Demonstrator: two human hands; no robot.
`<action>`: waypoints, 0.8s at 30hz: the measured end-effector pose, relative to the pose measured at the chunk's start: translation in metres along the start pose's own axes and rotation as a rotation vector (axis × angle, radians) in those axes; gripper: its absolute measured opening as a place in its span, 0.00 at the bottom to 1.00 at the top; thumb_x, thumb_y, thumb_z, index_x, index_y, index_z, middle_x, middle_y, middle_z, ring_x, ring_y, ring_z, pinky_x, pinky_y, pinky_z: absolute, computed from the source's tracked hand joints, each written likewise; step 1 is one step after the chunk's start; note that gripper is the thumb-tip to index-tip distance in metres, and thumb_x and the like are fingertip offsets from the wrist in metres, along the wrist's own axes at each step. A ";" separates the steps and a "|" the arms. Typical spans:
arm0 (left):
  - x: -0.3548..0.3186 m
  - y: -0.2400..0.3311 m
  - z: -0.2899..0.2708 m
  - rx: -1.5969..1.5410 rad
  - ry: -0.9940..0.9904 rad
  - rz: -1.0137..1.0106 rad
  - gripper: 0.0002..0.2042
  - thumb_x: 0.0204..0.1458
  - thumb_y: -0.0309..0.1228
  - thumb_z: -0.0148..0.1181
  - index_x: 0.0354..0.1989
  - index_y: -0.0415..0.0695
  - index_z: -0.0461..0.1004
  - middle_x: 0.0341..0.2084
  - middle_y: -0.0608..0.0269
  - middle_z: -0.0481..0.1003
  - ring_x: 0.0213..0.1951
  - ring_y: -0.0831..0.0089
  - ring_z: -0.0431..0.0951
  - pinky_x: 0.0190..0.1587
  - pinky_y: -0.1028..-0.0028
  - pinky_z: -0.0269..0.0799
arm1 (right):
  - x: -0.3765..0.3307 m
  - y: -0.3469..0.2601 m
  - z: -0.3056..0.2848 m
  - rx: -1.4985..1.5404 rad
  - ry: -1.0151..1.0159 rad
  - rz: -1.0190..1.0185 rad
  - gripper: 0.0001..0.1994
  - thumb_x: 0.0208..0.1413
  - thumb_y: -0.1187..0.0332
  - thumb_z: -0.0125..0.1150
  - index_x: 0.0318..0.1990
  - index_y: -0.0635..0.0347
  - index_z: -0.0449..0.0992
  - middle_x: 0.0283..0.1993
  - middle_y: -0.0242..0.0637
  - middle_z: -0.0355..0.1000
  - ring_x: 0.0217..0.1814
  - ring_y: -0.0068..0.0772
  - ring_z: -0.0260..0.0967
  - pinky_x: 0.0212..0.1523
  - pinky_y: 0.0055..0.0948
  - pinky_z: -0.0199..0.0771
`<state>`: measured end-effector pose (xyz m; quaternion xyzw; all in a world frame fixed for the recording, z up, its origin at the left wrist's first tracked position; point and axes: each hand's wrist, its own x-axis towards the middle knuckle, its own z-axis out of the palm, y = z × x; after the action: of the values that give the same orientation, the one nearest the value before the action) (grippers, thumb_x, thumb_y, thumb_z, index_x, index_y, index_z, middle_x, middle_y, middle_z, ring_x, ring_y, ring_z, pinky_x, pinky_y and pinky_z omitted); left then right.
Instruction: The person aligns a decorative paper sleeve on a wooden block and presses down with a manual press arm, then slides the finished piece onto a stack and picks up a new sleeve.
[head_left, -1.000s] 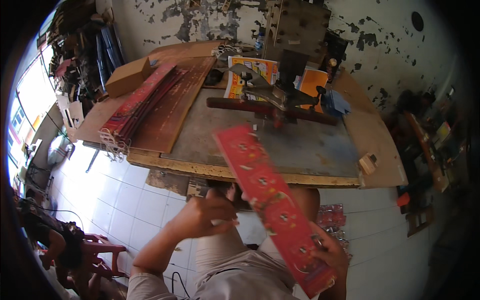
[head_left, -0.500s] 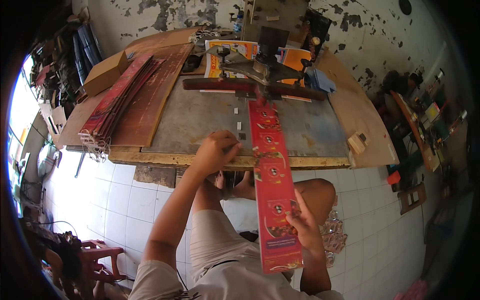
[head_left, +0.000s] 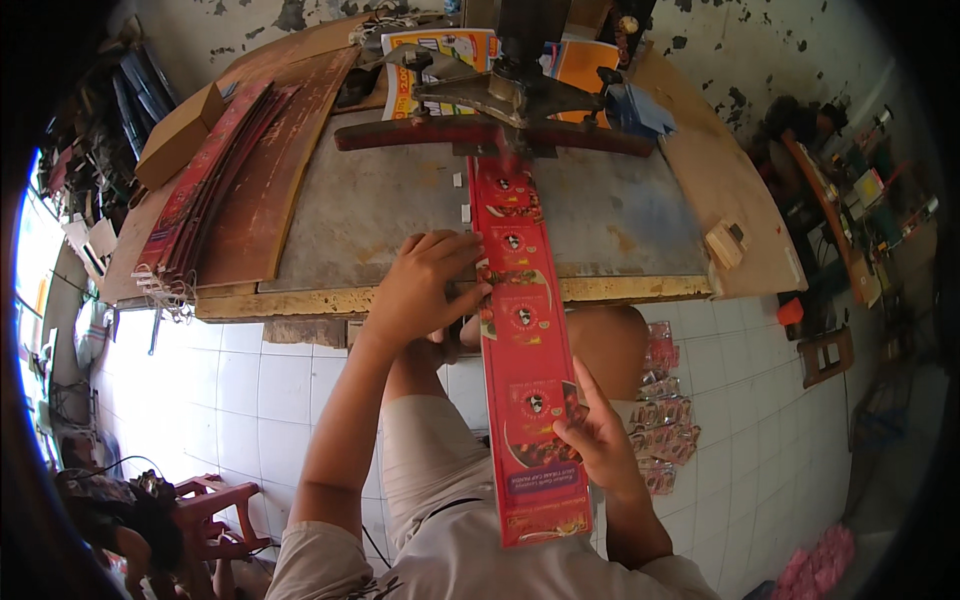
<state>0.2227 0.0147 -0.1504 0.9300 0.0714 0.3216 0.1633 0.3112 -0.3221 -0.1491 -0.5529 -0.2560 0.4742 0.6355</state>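
Note:
A long red printed strip (head_left: 525, 365), seemingly of stacked packaging sheets, runs from the metal plate (head_left: 330, 225) on the table toward my body. Its far end lies under the head of a metal press (head_left: 500, 100) with a dark red crossbar. My right hand (head_left: 600, 445) grips the near part at its right edge, thumb on top and fingers partly hidden beneath. At the table's front edge, my left hand (head_left: 425, 285) rests with fingers stretched and thumb apart, fingertips touching the strip's left edge. Two small white pieces (head_left: 466, 213) sit left of the strip.
More red strips (head_left: 205, 185) lie stacked at left beside a brown cardboard box (head_left: 180, 135). A small wooden block (head_left: 725, 245) stands at right. Several small packs (head_left: 660, 420) lie on the tiled floor. A red stool (head_left: 220, 510) and a person are at lower left.
The strip has moved farther under the press and straightened. My left hand has come up against its left edge, while my right hand keeps its grip. The whole view has shifted slightly.

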 end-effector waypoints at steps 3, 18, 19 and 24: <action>0.001 -0.001 0.002 0.012 -0.004 -0.013 0.24 0.56 0.39 0.75 0.59 0.41 0.86 0.63 0.61 0.83 0.65 0.57 0.79 0.70 0.55 0.70 | 0.003 0.001 -0.001 0.012 0.004 0.007 0.46 0.74 0.81 0.56 0.89 0.60 0.32 0.74 0.43 0.70 0.63 0.19 0.72 0.64 0.25 0.75; 0.002 0.000 0.003 0.048 -0.023 -0.033 0.24 0.56 0.38 0.75 0.60 0.42 0.85 0.64 0.62 0.82 0.66 0.58 0.78 0.71 0.55 0.68 | 0.005 0.002 -0.003 -0.005 0.013 0.021 0.46 0.75 0.80 0.55 0.89 0.59 0.30 0.73 0.45 0.72 0.61 0.18 0.73 0.58 0.22 0.76; 0.003 0.000 0.003 0.045 -0.026 -0.036 0.23 0.56 0.39 0.75 0.59 0.42 0.85 0.64 0.62 0.82 0.66 0.58 0.78 0.71 0.55 0.68 | 0.005 0.001 -0.001 -0.012 0.027 0.018 0.46 0.75 0.80 0.55 0.89 0.58 0.29 0.73 0.46 0.72 0.61 0.18 0.73 0.58 0.22 0.76; 0.003 0.002 0.002 0.037 -0.029 -0.051 0.23 0.56 0.39 0.75 0.59 0.42 0.85 0.64 0.62 0.82 0.66 0.57 0.78 0.71 0.54 0.68 | 0.011 -0.019 -0.015 -0.386 0.106 0.074 0.36 0.72 0.76 0.63 0.84 0.59 0.56 0.67 0.42 0.76 0.62 0.22 0.75 0.58 0.27 0.78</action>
<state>0.2262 0.0132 -0.1494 0.9352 0.0985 0.3025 0.1553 0.3349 -0.3182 -0.1368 -0.6976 -0.2878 0.4099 0.5124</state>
